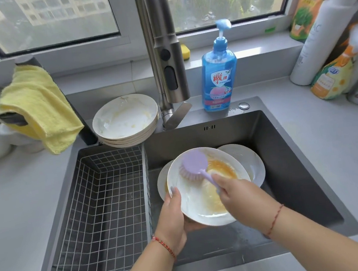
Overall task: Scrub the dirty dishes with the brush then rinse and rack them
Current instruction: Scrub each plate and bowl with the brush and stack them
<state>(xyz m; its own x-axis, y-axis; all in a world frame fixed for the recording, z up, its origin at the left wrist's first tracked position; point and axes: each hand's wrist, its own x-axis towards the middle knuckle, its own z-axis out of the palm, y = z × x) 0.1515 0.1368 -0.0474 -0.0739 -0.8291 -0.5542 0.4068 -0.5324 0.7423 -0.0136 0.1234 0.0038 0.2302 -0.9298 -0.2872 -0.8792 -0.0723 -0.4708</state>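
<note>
Over the sink (285, 146), the left hand (170, 213) holds a smeared white plate (198, 204) by its near-left rim, thumb on top. The right hand (239, 193) grips a lilac brush (193, 163) — its bristles press the plate's far side, just beyond that grip. More dirty plates (249, 163) lie beneath; a wire rack (105, 198) sits left of the left hand's grip.

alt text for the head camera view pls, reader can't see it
Over a dark sink, the left hand holds a dirty white plate while the right hand scrubs it with a purple brush. An empty wire rack sits left, stacked dirty plates behind.
</note>
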